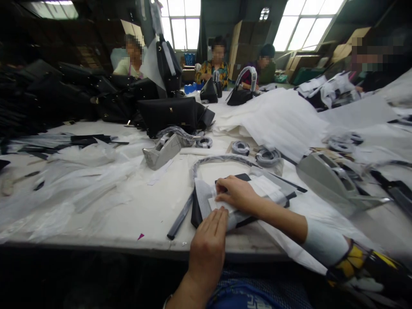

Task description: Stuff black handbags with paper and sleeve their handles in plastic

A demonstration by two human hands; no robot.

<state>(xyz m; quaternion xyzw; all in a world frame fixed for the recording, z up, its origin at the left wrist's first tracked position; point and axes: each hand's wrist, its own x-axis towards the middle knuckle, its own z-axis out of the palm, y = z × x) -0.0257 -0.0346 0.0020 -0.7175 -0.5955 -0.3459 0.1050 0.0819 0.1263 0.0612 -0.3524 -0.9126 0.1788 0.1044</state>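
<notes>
Head-worn view, forward and down (worktable (pixel 151 210) close)

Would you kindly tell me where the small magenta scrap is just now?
In the head view, the magenta scrap lies on the white table near its front edge, left of the dark strip and the left hand.

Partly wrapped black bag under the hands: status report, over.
Left hand: fingers flat on wrapping. Right hand: bent over it, grip unclear. Black bag: lying flat. Tape dispensers both sides, untouched.
</notes>
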